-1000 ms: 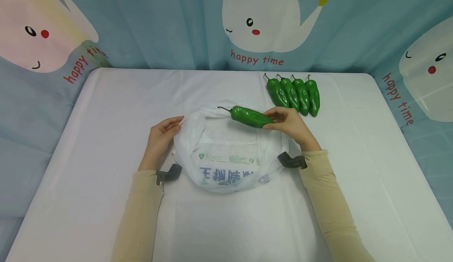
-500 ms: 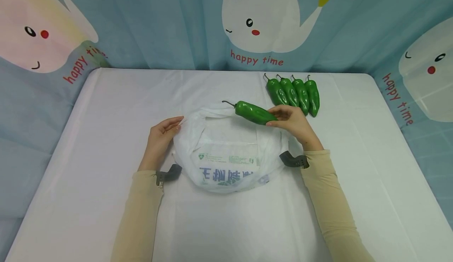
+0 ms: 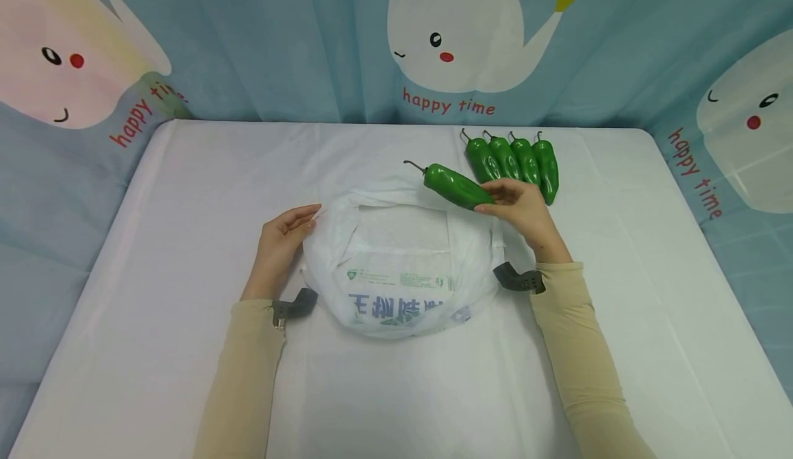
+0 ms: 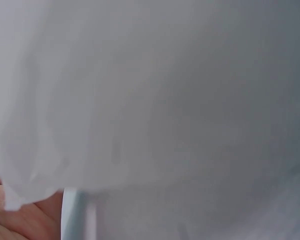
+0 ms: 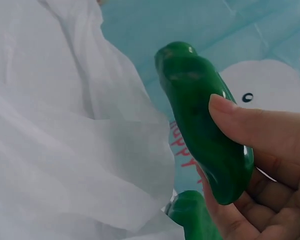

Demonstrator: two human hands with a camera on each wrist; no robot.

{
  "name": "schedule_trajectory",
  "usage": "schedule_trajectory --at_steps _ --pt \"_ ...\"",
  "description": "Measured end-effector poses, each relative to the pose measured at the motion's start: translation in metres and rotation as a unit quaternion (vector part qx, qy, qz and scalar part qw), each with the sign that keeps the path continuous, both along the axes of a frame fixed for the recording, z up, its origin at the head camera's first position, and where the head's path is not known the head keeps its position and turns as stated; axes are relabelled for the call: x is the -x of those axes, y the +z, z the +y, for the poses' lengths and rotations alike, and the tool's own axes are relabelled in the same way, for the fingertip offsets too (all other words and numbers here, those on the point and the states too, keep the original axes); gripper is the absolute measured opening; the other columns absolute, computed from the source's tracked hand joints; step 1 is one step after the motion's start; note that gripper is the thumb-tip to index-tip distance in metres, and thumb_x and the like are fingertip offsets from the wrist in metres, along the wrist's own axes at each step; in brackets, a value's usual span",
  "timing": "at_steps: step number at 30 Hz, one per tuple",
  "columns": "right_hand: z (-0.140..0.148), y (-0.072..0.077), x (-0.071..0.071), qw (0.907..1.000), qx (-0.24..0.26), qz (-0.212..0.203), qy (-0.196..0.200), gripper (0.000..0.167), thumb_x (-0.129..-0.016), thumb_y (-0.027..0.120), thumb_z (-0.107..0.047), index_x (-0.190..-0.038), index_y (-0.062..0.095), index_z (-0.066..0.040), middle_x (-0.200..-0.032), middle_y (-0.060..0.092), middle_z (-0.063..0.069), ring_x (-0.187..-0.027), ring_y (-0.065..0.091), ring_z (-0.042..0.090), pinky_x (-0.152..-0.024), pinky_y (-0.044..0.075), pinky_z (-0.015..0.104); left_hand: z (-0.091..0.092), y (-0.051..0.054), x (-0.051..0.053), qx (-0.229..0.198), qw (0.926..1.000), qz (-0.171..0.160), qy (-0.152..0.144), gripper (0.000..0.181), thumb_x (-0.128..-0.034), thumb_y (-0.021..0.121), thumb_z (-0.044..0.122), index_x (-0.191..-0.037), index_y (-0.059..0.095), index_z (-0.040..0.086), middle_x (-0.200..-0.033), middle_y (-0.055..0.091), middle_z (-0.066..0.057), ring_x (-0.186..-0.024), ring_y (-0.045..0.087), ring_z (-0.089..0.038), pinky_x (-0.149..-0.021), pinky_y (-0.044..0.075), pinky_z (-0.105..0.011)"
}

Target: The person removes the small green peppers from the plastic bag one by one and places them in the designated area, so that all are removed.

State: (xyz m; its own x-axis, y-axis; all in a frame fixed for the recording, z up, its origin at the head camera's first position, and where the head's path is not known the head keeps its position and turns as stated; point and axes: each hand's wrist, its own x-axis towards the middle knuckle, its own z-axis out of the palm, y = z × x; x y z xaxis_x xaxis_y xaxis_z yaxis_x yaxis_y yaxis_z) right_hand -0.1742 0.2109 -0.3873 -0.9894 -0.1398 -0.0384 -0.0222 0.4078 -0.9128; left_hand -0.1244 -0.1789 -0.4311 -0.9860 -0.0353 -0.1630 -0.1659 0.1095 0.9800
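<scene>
A white plastic bag point(image 3: 396, 239) with green and blue print stands with its mouth spread wide in the middle of the table. My left hand point(image 3: 282, 247) pinches the bag's left rim between thumb and fingers. In my right hand point(image 3: 519, 212) is a green chili pepper point(image 3: 455, 185), pinched near its tip, its stem pointing left, held over the bag's upper right rim. The right wrist view shows the thumb across this pepper point(image 5: 197, 115) beside the white plastic. Bag film point(image 4: 140, 100) fills most of the left wrist view and hides much of the left hand.
Several more green chili peppers point(image 3: 483, 159) lie side by side at the back right, partly behind the right hand. The white-covered table point(image 3: 210, 170) ends at a blue curtain point(image 3: 297, 46) with whale prints along the back and sides.
My right hand has carried the pepper up and to the right, from over the bag's opening toward its back right rim. The left hand keeps its place on the bag.
</scene>
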Motion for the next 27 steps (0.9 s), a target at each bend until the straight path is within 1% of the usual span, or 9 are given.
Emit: schedule_trajectory --at_steps 3,10,18,24,27 --pt "0.001 0.001 0.0 0.9999 -0.009 0.003 -0.014 0.042 -0.078 0.078 -0.011 -0.115 0.064 0.002 -0.1 0.063 -0.006 -0.094 0.053 0.012 -0.081 0.045 0.021 0.0 0.0 0.0 0.0 1.0 -0.001 0.0 0.036 -0.0948 0.059 0.018 -0.129 0.058 0.005 -0.118 0.062 -0.006 -0.109 0.056 -0.01 -0.088 0.044 -0.015" --pt "0.005 -0.002 0.001 0.9991 0.015 0.015 -0.037 0.041 -0.078 0.077 -0.007 -0.115 0.062 0.005 -0.097 0.062 -0.005 -0.086 0.058 0.011 -0.077 0.047 0.021 0.0 0.0 0.001 0.006 1.0 0.003 0.002 0.036 -0.0946 0.059 0.018 -0.128 0.058 0.004 -0.115 0.063 -0.005 -0.107 0.056 -0.01 -0.087 0.044 -0.015" --pt "0.012 -0.002 0.003 0.9973 0.006 0.022 -0.07 0.043 -0.078 0.077 -0.007 -0.117 0.062 0.004 -0.098 0.059 -0.005 -0.086 0.058 0.008 -0.079 0.046 0.021 0.0 -0.001 0.001 0.007 1.0 0.0 0.002 0.035 -0.0949 0.058 0.017 -0.128 0.058 0.005 -0.115 0.063 -0.005 -0.108 0.056 -0.01 -0.087 0.044 -0.016" --pt "0.017 0.0 0.004 0.9951 0.017 0.023 -0.095 0.04 -0.077 0.078 -0.006 -0.115 0.064 0.002 -0.097 0.06 -0.006 -0.086 0.058 0.006 -0.078 0.045 0.021 0.0 -0.001 0.001 0.006 1.0 0.002 0.003 0.035 -0.0949 0.058 0.017 -0.127 0.059 0.004 -0.114 0.063 -0.004 -0.107 0.056 -0.01 -0.087 0.044 -0.016" --pt "0.018 0.001 0.005 0.9937 0.032 0.024 -0.105 0.039 -0.077 0.078 -0.005 -0.113 0.065 0.001 -0.095 0.061 -0.007 -0.086 0.059 0.007 -0.078 0.047 0.019 0.0 -0.001 0.001 0.005 1.0 0.004 0.001 0.035 -0.095 0.058 0.017 -0.127 0.059 0.004 -0.114 0.063 -0.004 -0.107 0.056 -0.01 -0.087 0.044 -0.016"
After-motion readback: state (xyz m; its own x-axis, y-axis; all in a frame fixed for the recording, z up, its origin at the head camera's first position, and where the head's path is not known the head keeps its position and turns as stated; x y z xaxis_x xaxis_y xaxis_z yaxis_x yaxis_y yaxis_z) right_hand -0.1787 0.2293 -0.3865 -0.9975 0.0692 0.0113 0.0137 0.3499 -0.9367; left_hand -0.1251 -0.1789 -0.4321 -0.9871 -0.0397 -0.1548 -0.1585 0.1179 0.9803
